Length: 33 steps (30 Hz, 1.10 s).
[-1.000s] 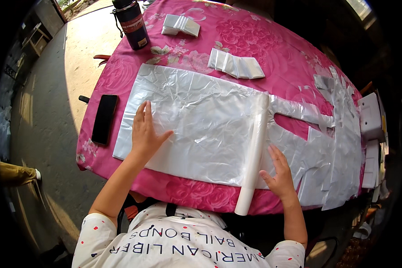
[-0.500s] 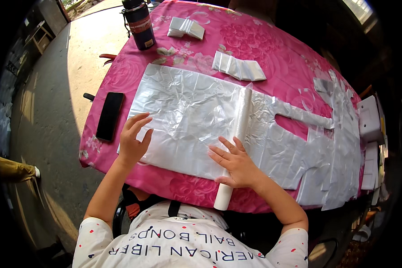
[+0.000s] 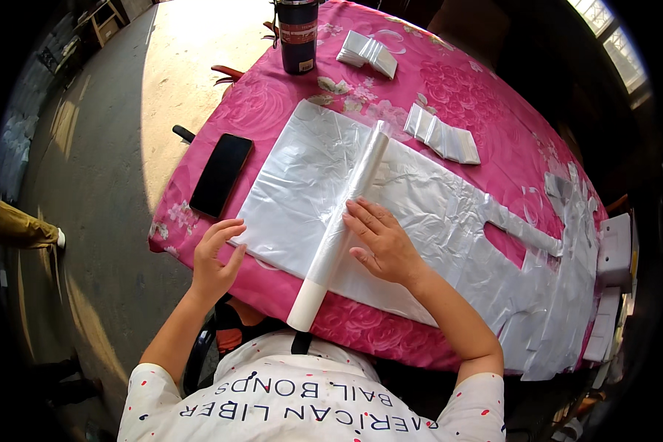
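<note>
Right hand (image 3: 383, 244) flat against the roll (image 3: 337, 223), left hand (image 3: 218, 258) free

The right hand is unclenched, its fingers laid along the roll's right side near mid-length — contact, not a wrapped hold. The left hand is loosely spread and holds nothing, near the left front corner of the plastic sheets (image 3: 291, 177); whether it brushes them I cannot tell.

The roll lies across the sheets, just left of the right hand, which is the nearer one. Its long axis slants from the near left to the far right. The near end, a bare white tube, reaches the table's front edge; the far end pokes slightly past the sheets' far edge.

Left of the roll, smooth film runs to the sheets' left edge, with the phone (image 3: 222, 175) beyond — apart from it. Rightward, creased film stretches to a cut-out opening (image 3: 505, 244). Two packet stacks, the nearer one (image 3: 442, 134) just past the far edge, and a flask (image 3: 297, 38) stand farther back on the pink tablecloth (image 3: 258, 110).
</note>
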Each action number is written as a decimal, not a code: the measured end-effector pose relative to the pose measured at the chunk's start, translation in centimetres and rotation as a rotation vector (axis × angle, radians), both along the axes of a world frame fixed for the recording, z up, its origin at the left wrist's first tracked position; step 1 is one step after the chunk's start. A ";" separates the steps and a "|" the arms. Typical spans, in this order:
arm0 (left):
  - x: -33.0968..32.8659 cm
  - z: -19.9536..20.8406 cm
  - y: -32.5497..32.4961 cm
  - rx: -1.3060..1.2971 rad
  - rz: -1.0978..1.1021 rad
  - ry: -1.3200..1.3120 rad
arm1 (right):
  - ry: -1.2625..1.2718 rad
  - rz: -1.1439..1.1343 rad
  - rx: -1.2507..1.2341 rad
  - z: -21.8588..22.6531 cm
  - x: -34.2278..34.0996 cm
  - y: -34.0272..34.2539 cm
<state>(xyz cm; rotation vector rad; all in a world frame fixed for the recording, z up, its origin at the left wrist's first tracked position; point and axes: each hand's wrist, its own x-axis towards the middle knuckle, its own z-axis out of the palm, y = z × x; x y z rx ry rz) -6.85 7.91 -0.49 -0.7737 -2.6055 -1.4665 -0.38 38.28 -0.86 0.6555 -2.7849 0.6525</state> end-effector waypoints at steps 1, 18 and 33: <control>0.6 -0.1 -0.3 0.003 0.007 -0.027 | -0.021 0.016 0.068 -0.4 -0.4 0.0; 4.5 -0.6 0.2 -0.345 0.131 -0.350 | 0.094 -0.682 -0.572 -3.7 -12.4 -15.0; 5.1 0.2 1.9 0.784 -0.598 -1.500 | -0.517 -0.256 -2.015 4.7 -4.9 -8.7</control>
